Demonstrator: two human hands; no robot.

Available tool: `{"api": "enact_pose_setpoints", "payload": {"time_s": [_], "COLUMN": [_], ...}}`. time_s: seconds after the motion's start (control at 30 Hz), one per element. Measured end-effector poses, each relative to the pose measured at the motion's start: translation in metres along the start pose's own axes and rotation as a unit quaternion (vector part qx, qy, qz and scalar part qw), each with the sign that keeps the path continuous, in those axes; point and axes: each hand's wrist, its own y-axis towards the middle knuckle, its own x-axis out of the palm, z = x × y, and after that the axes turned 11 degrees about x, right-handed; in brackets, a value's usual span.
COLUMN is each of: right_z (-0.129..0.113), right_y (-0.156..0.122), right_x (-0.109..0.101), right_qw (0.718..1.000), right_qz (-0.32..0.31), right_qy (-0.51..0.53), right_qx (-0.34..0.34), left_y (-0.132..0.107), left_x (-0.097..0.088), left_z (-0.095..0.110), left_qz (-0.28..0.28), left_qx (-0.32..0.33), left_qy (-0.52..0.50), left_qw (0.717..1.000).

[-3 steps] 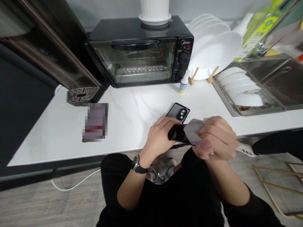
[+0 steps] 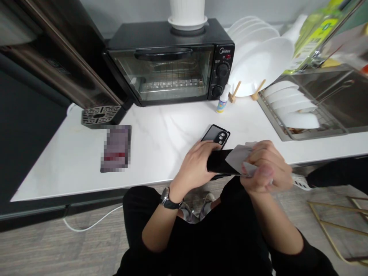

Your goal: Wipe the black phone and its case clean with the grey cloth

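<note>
My left hand (image 2: 197, 161), with a watch on its wrist, grips one end of a dark, glossy phone (image 2: 220, 161) just above the front edge of the counter. My right hand (image 2: 267, 166) is closed on a thin grey-white wiping cloth (image 2: 239, 158), which lies over the phone's right end. The fingers and cloth hide that end. Behind my left hand a phone case (image 2: 214, 134) with a black rim and camera cutouts rests on the counter, partly covered by the hand. A small spray bottle (image 2: 222, 101) stands further back.
A black toaster oven (image 2: 172, 73) stands at the back with a white pot on top. White plates (image 2: 258, 69) lean in a rack beside the sink (image 2: 283, 132). A pixelated flat item (image 2: 116, 149) lies at left, near a drink machine's drip tray (image 2: 100, 115).
My right hand and the cloth have slid slightly right along the phone, baring more of its dark surface. My left hand has hardly moved.
</note>
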Motion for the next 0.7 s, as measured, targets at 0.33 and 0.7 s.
{"api": "enact_pose_setpoints", "payload": {"time_s": [0.33, 0.7], "right_z": [0.017, 0.030], "right_y": [-0.023, -0.031], "right_x": [0.002, 0.014], "right_qw": [0.986, 0.942], "right_qz": [-0.105, -0.223], "right_qy": [-0.024, -0.091], "right_qx": [0.130, 0.233], "left_y": [-0.014, -0.023], "left_x": [-0.009, -0.021], "left_z": [0.003, -0.006], "left_qz": [0.030, -0.049], "left_qx": [-0.084, -0.107], "left_qy": [0.142, 0.084], "left_qw": [0.986, 0.989]}}
